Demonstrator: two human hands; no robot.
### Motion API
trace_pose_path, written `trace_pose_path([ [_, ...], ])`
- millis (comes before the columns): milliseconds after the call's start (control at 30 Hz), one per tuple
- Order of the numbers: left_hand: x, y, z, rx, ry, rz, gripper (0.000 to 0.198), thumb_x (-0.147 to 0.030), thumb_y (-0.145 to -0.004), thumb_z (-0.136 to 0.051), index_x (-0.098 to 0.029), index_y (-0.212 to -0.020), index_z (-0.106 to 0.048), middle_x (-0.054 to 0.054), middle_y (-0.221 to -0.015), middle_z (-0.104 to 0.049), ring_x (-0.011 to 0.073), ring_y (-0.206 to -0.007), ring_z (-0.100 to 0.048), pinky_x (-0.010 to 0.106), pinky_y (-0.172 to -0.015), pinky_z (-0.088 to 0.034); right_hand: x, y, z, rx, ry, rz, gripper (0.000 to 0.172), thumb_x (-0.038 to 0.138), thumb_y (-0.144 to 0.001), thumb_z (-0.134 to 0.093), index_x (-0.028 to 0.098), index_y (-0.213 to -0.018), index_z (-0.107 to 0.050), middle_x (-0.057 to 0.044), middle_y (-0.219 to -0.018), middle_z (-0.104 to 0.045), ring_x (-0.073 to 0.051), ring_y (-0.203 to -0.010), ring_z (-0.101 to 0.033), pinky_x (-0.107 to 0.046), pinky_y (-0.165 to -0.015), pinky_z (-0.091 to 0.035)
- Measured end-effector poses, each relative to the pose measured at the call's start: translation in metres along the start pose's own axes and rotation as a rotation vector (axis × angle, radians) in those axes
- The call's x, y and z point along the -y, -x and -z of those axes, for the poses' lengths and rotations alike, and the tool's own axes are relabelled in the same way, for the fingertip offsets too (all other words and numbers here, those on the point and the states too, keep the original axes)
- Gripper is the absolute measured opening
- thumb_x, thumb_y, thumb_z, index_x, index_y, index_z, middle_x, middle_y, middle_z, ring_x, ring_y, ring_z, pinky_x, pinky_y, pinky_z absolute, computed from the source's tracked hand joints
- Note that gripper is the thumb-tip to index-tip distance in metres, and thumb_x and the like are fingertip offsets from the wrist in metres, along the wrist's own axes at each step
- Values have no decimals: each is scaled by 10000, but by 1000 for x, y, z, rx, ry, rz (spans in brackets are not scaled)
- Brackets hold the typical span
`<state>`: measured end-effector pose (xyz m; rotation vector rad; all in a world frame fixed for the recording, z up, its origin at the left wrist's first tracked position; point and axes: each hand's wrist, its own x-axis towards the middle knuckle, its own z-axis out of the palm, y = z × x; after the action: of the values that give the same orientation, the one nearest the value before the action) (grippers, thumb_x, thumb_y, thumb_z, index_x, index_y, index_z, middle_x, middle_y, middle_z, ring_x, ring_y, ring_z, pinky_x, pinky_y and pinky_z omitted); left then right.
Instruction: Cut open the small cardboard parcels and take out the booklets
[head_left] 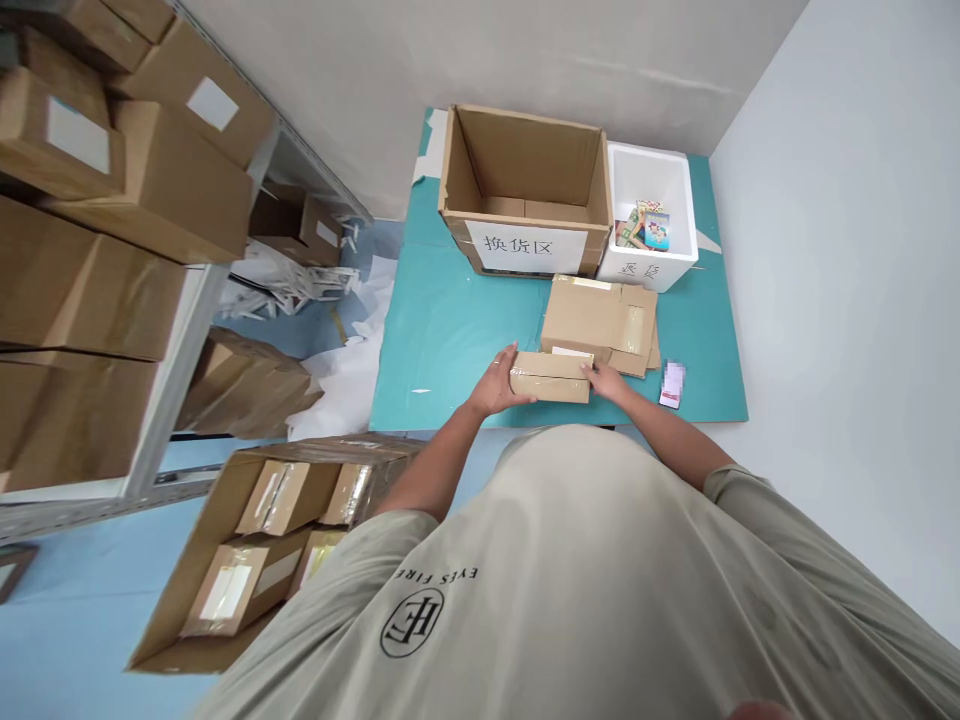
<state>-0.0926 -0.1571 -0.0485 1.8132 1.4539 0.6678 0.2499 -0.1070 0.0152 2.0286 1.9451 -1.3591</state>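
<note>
A small taped cardboard box (551,388) rests at the front of the teal tabletop (450,330), gripped from both ends. My left hand (496,383) is wrapped round its left end, thumb along the near side. At the right end, my right hand (604,380) pinches the upper corner. Just behind the box lie flattened cardboard pieces (585,310) with strips of tape on them. To the right of my right hand a phone (672,384) lies face up, its screen lit and partly blurred.
At the table's back stand a large open carton (529,247) with a handwritten sign and a white foam box (652,265) holding several colourful packets. On the floor at left, an open carton (191,655) holds several small boxes. A shelf (169,390) stacked with cartons rises beyond it.
</note>
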Motion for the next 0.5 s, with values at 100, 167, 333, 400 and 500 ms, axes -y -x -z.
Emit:
trace_pose_path([
  [100, 4, 1, 6, 56, -98, -84, 1705, -892, -636, -1022, -86, -1910, -225, 354, -1905, -344, 560, -1775, -366, 694, -1462, -339, -39, 13, 2, -66, 13, -35, 651, 632, -1288, -303, 208, -1592, -693, -145, -1346, -878, -263, -1174, -850, -336, -1035, -620],
  [167, 6, 3, 11, 69, -168, -136, 1689, -819, -644, -1049, -94, -1917, -208, 347, -1929, -293, 570, -1787, -335, 699, -1465, -333, -71, 23, 6, -128, 175, -91, 599, 566, -1278, -405, 175, -1672, -630, -202, -1538, -802, -312, -1398, -777, -375, -1147, -587],
  [333, 7, 13, 22, 71, -254, -176, 1561, -671, -748, -1023, -141, -1937, -160, 302, -1930, -326, 551, -1779, -360, 702, -1457, -352, -138, 41, 4, 19, 585, -192, 669, 389, -1213, -559, 129, -1821, -458, -303, -1821, -515, -366, -1542, -671, -424, -1206, -564],
  [400, 8, 17, 26, 81, -247, -148, 1564, -663, -762, -1014, -133, -1938, -129, 313, -1921, -341, 547, -1769, -381, 704, -1447, -366, -148, 44, -4, 69, 674, -196, 668, 323, -1185, -611, 170, -1821, -472, -300, -1822, -492, -361, -1529, -671, -422, -1189, -572],
  [500, 11, 21, 31, 110, -209, -113, 1581, -676, -759, -1012, -121, -1935, -113, 329, -1889, -396, 547, -1752, -412, 706, -1442, -367, -147, 46, -16, 59, 735, -190, 582, 222, -1182, -575, 186, -1762, -541, -300, -1725, -553, -354, -1471, -688, -408, -1117, -587],
])
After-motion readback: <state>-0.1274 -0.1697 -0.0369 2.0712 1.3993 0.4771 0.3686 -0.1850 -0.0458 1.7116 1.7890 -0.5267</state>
